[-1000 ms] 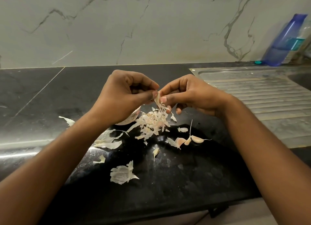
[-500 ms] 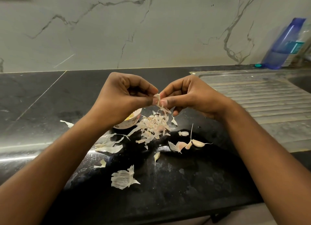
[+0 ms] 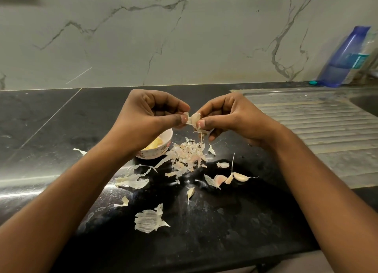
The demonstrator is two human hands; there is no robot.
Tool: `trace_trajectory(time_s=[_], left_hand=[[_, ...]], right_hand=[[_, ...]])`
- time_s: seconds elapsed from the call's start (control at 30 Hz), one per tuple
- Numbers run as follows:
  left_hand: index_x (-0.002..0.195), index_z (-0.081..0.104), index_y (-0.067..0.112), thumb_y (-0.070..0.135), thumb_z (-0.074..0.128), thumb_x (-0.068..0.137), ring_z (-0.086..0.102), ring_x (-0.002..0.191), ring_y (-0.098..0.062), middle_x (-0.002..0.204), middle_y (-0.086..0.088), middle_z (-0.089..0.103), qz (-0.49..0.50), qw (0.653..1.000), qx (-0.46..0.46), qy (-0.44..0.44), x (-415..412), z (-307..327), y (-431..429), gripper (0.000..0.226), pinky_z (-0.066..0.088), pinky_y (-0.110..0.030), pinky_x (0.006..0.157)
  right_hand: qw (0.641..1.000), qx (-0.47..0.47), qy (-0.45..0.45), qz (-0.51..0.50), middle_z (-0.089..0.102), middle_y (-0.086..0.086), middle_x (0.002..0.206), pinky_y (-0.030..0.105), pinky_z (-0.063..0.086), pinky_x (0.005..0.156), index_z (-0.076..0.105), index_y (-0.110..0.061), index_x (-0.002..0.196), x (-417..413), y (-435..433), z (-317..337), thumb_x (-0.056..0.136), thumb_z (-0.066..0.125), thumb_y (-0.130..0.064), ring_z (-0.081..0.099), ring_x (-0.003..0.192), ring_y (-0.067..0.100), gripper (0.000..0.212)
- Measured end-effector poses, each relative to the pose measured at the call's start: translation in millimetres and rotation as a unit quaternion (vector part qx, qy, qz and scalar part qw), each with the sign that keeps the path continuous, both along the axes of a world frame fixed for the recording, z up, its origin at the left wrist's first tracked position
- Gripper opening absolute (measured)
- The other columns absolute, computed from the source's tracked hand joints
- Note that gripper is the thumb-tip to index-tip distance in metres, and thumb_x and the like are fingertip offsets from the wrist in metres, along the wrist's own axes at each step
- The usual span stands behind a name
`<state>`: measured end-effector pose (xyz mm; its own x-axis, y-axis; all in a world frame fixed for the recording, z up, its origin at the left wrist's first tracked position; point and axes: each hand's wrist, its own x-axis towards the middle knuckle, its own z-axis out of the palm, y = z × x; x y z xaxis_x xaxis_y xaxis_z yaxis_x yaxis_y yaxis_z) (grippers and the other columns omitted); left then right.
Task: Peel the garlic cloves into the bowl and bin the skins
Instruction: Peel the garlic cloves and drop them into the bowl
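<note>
Both hands meet above the black counter [image 3: 214, 231] and pinch one garlic clove [image 3: 194, 119] between them. My left hand [image 3: 151, 119] pinches its left end with thumb and fingertips. My right hand [image 3: 227, 115] pinches the right side, and thin strands of skin hang below it. A small white patterned bowl [image 3: 161, 148] with yellowish peeled cloves sits under my left wrist, partly hidden. A heap of skins [image 3: 186, 156] lies right of the bowl. Unpeeled cloves [image 3: 241, 176] lie on the counter below my right hand.
Loose skins lie scattered over the counter, the largest piece [image 3: 149, 221] near the front edge. A ribbed steel draining board [image 3: 319, 125] fills the right side. A blue bottle [image 3: 343, 60] leans against the marble wall at the far right.
The hands have kept pinching the clove and turned it slightly, so more of its pale body shows between the fingertips. The bowl shows more from under the left wrist.
</note>
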<state>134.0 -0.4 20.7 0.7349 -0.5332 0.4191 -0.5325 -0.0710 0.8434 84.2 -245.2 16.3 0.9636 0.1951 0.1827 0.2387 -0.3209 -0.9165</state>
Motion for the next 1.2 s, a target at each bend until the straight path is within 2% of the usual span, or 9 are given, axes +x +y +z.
trace_trajectory(time_s=[0.13, 0.3, 0.5, 0.6, 0.7, 0.87, 0.93, 1.07, 1.2], left_hand=[[0.102, 0.078, 0.005, 0.001, 0.081, 0.084, 0.080, 0.084, -0.023, 0.091, -0.009, 0.081, 0.001, 1.000, 0.011, 0.017, -0.1, 4.4, 3.1, 0.019, 0.063, -0.024, 0.079], [0.098, 0.077, 0.000, -0.003, 0.081, 0.081, 0.079, 0.081, -0.032, 0.087, -0.016, 0.079, -0.053, 0.993, 0.061, 0.082, -3.1, 10.4, 5.8, 0.018, 0.065, -0.031, 0.076], [0.099, 0.077, 0.000, -0.004, 0.083, 0.081, 0.078, 0.082, -0.035, 0.088, -0.018, 0.079, -0.135, 0.970, 0.163, 0.118, -12.2, 6.1, -1.3, 0.019, 0.066, -0.032, 0.074], [0.098, 0.078, 0.004, 0.002, 0.086, 0.081, 0.079, 0.081, -0.034, 0.089, -0.015, 0.080, -0.156, 0.961, 0.204, 0.103, -16.8, 3.0, -5.2, 0.018, 0.065, -0.030, 0.066], [0.095, 0.079, 0.008, 0.004, 0.088, 0.081, 0.077, 0.066, -0.020, 0.087, -0.008, 0.081, -0.153, 0.959, 0.234, 0.042, -20.5, 3.5, -7.0, 0.017, 0.057, -0.021, 0.054], [0.095, 0.080, 0.015, 0.006, 0.088, 0.082, 0.076, 0.063, -0.014, 0.086, 0.001, 0.081, -0.160, 0.944, 0.290, 0.005, -25.6, -2.2, -11.9, 0.017, 0.061, -0.025, 0.056], [0.097, 0.080, 0.016, 0.005, 0.087, 0.084, 0.076, 0.063, -0.015, 0.086, 0.004, 0.081, -0.163, 0.940, 0.299, 0.006, -27.3, -5.6, -14.6, 0.018, 0.061, -0.027, 0.055], [0.100, 0.080, 0.017, 0.003, 0.085, 0.085, 0.075, 0.058, -0.015, 0.096, 0.004, 0.082, -0.158, 0.945, 0.285, 0.019, -27.1, -4.0, -13.3, 0.021, 0.051, -0.017, 0.047], [0.103, 0.078, 0.012, 0.002, 0.082, 0.086, 0.077, 0.064, -0.025, 0.094, -0.004, 0.082, -0.133, 0.968, 0.210, 0.027, -17.4, 6.0, -2.4, 0.020, 0.058, -0.027, 0.049]], right_hand=[[0.999, 0.024, -0.007, -0.031, 0.081, 0.014, 0.098, 0.040, 0.065, 0.072, 0.078, -0.006, 0.105, 2.0, -0.7, -1.2, 0.094, 0.076, -0.006, 0.078, 0.090, 0.031, 0.011], [0.997, 0.037, -0.015, -0.060, 0.079, 0.018, 0.107, 0.039, 0.063, 0.075, 0.076, -0.001, 0.110, 2.8, -2.5, -0.4, 0.097, 0.073, -0.009, 0.078, 0.097, 0.035, 0.016], [0.998, 0.025, -0.001, -0.055, 0.080, 0.018, 0.101, 0.036, 0.063, 0.071, 0.077, -0.001, 0.106, 3.1, -0.2, -2.3, 0.096, 0.074, -0.008, 0.079, 0.089, 0.031, 0.012], [0.999, 0.001, 0.010, -0.040, 0.080, 0.017, 0.095, 0.034, 0.063, 0.068, 0.077, -0.001, 0.105, 2.3, 0.9, -2.9, 0.095, 0.075, -0.006, 0.078, 0.082, 0.028, 0.011], [0.999, -0.013, 0.014, -0.035, 0.079, 0.020, 0.094, 0.037, 0.063, 0.069, 0.077, 0.001, 0.107, 2.3, 1.8, -3.4, 0.095, 0.076, -0.007, 0.078, 0.080, 0.030, 0.014], [0.999, -0.017, 0.024, -0.030, 0.080, 0.017, 0.093, 0.039, 0.062, 0.070, 0.078, -0.002, 0.105, 2.6, 2.8, -4.3, 0.095, 0.077, -0.007, 0.078, 0.082, 0.033, 0.011], [0.999, -0.022, 0.025, -0.028, 0.080, 0.016, 0.092, 0.039, 0.062, 0.071, 0.078, -0.002, 0.105, 2.5, 2.9, -4.6, 0.095, 0.077, -0.007, 0.077, 0.083, 0.032, 0.011], [0.999, -0.025, 0.027, -0.030, 0.080, 0.017, 0.093, 0.037, 0.063, 0.070, 0.078, -0.002, 0.106, 2.8, 2.4, -4.3, 0.094, 0.078, -0.008, 0.077, 0.082, 0.031, 0.013], [0.999, -0.024, 0.029, -0.030, 0.080, 0.017, 0.094, 0.038, 0.063, 0.071, 0.078, -0.002, 0.105, 2.8, 1.4, -3.6, 0.094, 0.078, -0.007, 0.078, 0.082, 0.030, 0.013]])
